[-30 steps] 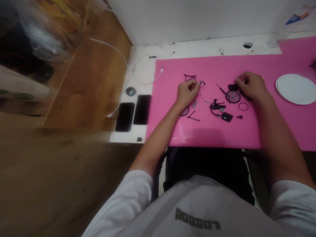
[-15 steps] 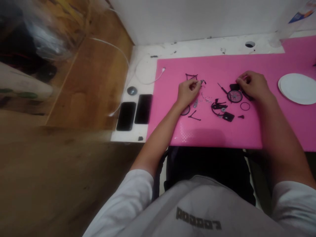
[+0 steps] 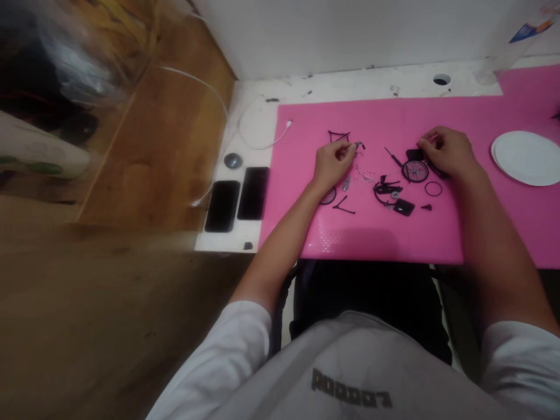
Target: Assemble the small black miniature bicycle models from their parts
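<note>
Across the pink mat (image 3: 380,119) on the table (image 3: 256,111), small bicycle-like parts (image 3: 387,188) are lying scattered between and around both hands. Left hand (image 3: 352,150) is pinching a small dark part (image 3: 360,146) at the fingertips, next to a black frame (image 3: 339,134). Right hand (image 3: 445,150) is curling beside a black square piece (image 3: 414,154) and a spoked wheel (image 3: 415,171); whether it is gripping anything, cannot tell. Chief hazard, as I am judging it: silver bits (image 3: 346,184) are sitting loose just beside the left hand, so a low wrist sweep could be flicking them out of sight. A weak pinch could be dropping the dark part among them. Left forearm (image 3: 284,239) is overlapping a second wheel (image 3: 328,196) in view; pressing down there could be bending its spokes. Near the right forearm (image 3: 494,233) a thin ring (image 3: 433,188) is lying unsecured; a careless pull-back could be dragging it toward the table edge. Dark pieces are crowding one another, inviting mix-ups.
</note>
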The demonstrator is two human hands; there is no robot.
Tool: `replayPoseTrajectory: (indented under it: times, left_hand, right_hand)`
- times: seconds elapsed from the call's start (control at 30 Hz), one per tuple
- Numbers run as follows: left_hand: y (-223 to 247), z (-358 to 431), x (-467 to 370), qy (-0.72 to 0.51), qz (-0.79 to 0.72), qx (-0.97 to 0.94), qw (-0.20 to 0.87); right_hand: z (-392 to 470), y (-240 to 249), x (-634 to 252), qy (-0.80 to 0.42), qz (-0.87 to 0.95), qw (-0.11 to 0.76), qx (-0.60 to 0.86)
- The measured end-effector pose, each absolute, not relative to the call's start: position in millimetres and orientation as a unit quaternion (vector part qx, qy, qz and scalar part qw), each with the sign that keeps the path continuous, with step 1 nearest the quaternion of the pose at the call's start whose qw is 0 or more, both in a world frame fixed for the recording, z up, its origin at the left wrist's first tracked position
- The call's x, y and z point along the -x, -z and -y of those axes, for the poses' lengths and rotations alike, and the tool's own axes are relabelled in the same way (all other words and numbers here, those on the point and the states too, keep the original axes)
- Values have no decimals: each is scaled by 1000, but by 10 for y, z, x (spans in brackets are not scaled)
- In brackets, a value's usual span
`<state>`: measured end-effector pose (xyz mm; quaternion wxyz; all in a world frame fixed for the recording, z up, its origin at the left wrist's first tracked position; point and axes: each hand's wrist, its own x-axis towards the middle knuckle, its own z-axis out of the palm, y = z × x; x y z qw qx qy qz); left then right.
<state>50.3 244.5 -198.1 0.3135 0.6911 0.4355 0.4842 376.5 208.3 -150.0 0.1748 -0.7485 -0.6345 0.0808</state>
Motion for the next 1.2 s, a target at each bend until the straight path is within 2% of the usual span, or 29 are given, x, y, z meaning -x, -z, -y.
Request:
replayPoseTrajectory:
  times: [0.83, 1.2]
  left_hand:
    - [2003, -2469, -494, -484, -427, -701, 302]
    - [2005, -2483, -481, -470, -438, -712, 283]
  right_hand:
    - [-2076, 1538, -3775, -79, 633, 189, 747]
    - [-2063, 1507, -3727, -74, 633, 169, 752]
